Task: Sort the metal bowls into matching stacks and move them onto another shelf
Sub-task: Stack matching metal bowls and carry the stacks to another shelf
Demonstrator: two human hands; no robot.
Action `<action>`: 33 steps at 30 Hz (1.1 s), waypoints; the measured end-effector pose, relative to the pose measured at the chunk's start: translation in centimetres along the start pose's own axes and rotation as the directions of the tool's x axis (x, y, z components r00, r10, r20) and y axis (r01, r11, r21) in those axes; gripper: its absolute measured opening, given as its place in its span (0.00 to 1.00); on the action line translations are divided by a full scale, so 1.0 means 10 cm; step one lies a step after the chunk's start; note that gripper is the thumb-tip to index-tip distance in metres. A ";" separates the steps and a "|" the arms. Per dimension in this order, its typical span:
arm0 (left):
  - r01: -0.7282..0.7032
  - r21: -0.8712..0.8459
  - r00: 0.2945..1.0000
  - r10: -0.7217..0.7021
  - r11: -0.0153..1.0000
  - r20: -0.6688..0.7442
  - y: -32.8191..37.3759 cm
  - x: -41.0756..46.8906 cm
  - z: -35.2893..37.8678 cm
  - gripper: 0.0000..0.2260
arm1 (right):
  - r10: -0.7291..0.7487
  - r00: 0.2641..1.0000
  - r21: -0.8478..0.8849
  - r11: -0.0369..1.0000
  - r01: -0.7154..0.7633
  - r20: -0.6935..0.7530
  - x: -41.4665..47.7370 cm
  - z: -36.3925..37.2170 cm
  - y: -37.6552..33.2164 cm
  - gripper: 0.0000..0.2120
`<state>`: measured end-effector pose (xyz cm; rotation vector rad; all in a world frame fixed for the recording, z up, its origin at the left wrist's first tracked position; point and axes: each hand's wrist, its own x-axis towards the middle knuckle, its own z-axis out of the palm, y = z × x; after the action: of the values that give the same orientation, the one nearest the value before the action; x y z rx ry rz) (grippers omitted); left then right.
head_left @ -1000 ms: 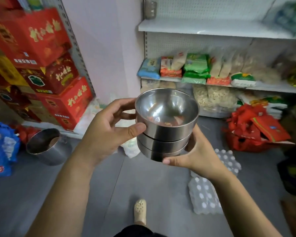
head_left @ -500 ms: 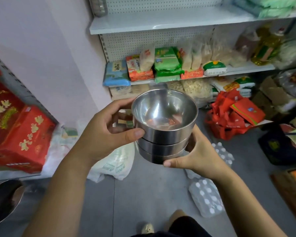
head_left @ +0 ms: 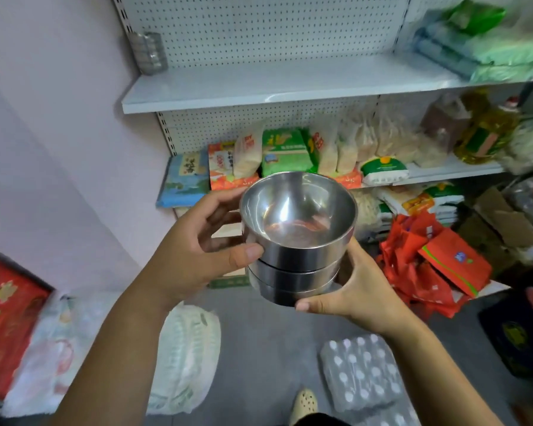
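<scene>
White shelf (head_left: 259, 87) edge just above, left hand (head_left: 191, 256) and right hand (head_left: 360, 290) grip clasping bowl stack (head_left: 296, 259)

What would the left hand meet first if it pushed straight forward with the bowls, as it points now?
Probably the green packet on the stocked shelf, behind the bowl stack the left hand holds; depth is unclear.

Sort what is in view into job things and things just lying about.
Job: stack of metal bowls, left hand, right hand, perhaps the white upper shelf.
Lying about: food packets, oil bottle, red bags, white sack, red box.
</scene>
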<state>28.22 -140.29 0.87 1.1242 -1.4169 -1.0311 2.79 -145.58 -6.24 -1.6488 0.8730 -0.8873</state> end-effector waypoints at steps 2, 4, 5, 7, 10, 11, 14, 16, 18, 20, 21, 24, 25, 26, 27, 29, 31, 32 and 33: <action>-0.005 0.011 1.000 0.006 1.000 -0.021 -0.01 0.42 0.05 0.32 | -0.002 1.000 0.008 1.000 0.002 0.011 0.38 -0.26 0.03 0.51; -0.004 0.023 0.999 0.005 1.000 -0.032 -0.07 0.78 0.09 0.32 | -0.012 1.000 0.011 1.000 0.012 0.019 0.72 -0.48 0.07 0.51; 0.005 0.026 0.999 -0.005 1.000 -0.033 -0.11 0.94 0.11 0.32 | -0.012 1.000 0.008 1.000 0.012 0.020 0.86 -0.56 0.11 0.52; 0.036 0.024 0.999 -0.035 0.999 -0.034 -0.21 1.22 0.13 0.33 | -0.003 1.000 0.008 1.000 0.003 0.023 1.08 -0.68 0.22 0.52; 0.073 0.015 0.997 -0.072 0.997 -0.021 -0.39 1.58 0.13 0.34 | 0.018 1.000 0.020 1.000 -0.019 0.023 1.36 -0.84 0.41 0.51; 0.077 0.012 0.997 -0.076 0.997 -0.013 -0.44 1.71 0.13 0.34 | 0.024 0.999 0.019 1.000 -0.025 0.022 1.45 -0.90 0.46 0.51; 0.074 0.009 0.997 -0.074 0.997 0.018 -0.59 2.15 0.14 0.34 | 0.044 0.999 0.009 0.999 -0.044 -0.003 1.77 -1.07 0.60 0.52; 0.058 0.007 0.997 -0.059 0.998 0.047 -0.69 2.48 0.12 0.34 | 0.043 0.999 -0.004 0.999 -0.044 -0.032 2.02 -1.19 0.69 0.52; 0.042 0.002 0.996 -0.042 0.999 0.080 -0.78 2.83 0.06 0.34 | 0.038 0.998 -0.011 0.999 -0.039 -0.054 2.30 -1.28 0.77 0.53; 0.032 -0.004 0.993 -0.031 0.999 0.113 -0.86 3.21 -0.03 0.33 | 0.028 0.996 -0.007 1.000 -0.029 -0.081 2.61 -1.35 0.84 0.53; 0.030 -0.009 0.991 -0.029 0.999 0.130 -0.89 3.41 -0.09 0.32 | 0.019 0.995 -0.008 1.000 -0.019 -0.095 2.78 -1.38 0.86 0.53; 0.011 0.009 0.987 -0.012 1.000 0.160 -0.91 4.04 -0.33 0.34 | -0.003 0.990 -0.021 1.000 0.001 -0.138 3.38 -1.45 0.85 0.53; 0.003 0.014 0.987 -0.005 1.000 0.162 -0.90 4.24 -0.41 0.34 | -0.006 0.989 -0.026 1.000 0.002 -0.151 3.58 -1.47 0.84 0.52; -0.004 0.010 0.986 0.002 1.000 0.165 -0.90 4.44 -0.48 0.33 | -0.008 0.987 -0.029 1.000 0.003 -0.163 3.78 -1.49 0.82 0.51; -0.014 0.002 0.985 0.013 1.000 0.171 -0.91 4.63 -0.56 0.32 | -0.010 0.984 -0.034 0.999 0.004 -0.177 3.95 -1.50 0.81 0.50; -0.032 -0.005 0.982 0.032 0.999 0.187 -0.93 4.98 -0.68 0.31 | -0.019 0.978 -0.047 0.999 0.009 -0.206 4.26 -1.53 0.81 0.50; -0.032 -0.005 0.976 0.032 0.999 0.215 -1.00 5.28 -0.78 0.31 | -0.019 0.974 -0.058 0.998 0.006 -0.226 4.51 -1.55 0.85 0.52; -0.028 -0.013 0.973 0.030 1.000 0.229 -1.04 5.41 -0.82 0.30 | -0.019 0.972 -0.065 0.998 0.004 -0.235 4.62 -1.56 0.87 0.52; -0.017 -0.029 0.971 0.023 0.999 0.238 -1.10 5.52 -0.84 0.30 | -0.018 0.970 -0.077 0.997 0.000 -0.244 4.71 -1.58 0.90 0.53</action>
<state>34.82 -196.79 1.96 0.9887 -1.5948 -1.1986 9.71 -195.60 -5.47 -1.6313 1.0800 -1.0920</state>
